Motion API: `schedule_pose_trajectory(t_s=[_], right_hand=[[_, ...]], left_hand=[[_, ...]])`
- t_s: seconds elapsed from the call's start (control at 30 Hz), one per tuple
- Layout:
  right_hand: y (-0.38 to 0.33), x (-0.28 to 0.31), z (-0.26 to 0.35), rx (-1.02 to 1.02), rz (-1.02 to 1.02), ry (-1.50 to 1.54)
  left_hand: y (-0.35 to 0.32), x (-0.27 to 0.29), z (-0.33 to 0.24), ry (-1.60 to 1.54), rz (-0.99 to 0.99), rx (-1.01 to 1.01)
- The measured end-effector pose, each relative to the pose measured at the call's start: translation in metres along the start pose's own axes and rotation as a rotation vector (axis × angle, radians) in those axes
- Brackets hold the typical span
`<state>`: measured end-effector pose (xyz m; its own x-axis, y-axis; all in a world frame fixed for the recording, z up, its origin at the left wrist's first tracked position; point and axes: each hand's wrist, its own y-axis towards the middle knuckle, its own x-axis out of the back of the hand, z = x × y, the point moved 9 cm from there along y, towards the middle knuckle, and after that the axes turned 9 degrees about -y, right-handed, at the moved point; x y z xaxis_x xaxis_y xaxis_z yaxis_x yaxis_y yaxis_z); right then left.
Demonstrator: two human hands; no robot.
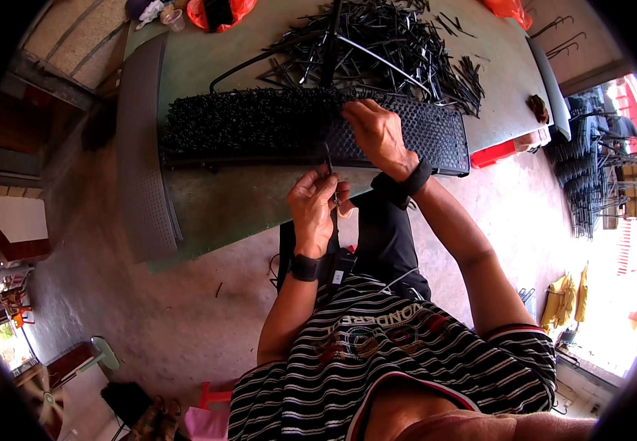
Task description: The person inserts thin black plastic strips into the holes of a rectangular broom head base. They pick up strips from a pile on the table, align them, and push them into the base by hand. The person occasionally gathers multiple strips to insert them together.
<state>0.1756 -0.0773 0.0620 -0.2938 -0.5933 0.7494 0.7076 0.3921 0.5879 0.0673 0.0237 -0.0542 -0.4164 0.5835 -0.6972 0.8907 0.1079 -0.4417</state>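
A long black perforated panel (429, 132) lies across the table in front of me. Its left part is covered with dense black tufts (249, 121), while its right part shows bare rows of holes. My right hand (382, 138) is over the panel where tufts meet bare holes, fingertips pinched together; what they grip is hidden. Just below the panel's near edge, my left hand (314, 202) is closed on a thin dark strip (328, 156) that sticks up between thumb and fingers toward the panel.
Behind the panel lies a loose pile of black strips (384, 51), with thin metal frame rods in front. A grey perforated sheet (142, 147) hangs over the table's left side. Orange-red bags (221, 13) are at the far edge. Stacked black racks (579, 162) stand at right.
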Motion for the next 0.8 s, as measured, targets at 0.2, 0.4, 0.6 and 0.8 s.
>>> schedule_pose_trajectory(t_s=[0.2,0.4,0.6,0.8], right_hand=[[-0.009,0.007,-0.005,-0.338,0.199,0.101],[-0.032,0.004,-0.028,-0.592,0.168,0.537],[-0.006,0.042,-0.023,-0.27,-0.219,0.272],[-0.008,0.02,-0.032,-0.232,-0.176,0.211]], left_hand=[[-0.002,-0.005,0.004,0.081,0.009,0.02],[-0.006,-0.019,0.01,0.111,0.015,0.039],[-0.004,-0.013,0.008,0.13,0.021,-0.006],[-0.004,-0.012,0.003,0.14,0.025,0.002]])
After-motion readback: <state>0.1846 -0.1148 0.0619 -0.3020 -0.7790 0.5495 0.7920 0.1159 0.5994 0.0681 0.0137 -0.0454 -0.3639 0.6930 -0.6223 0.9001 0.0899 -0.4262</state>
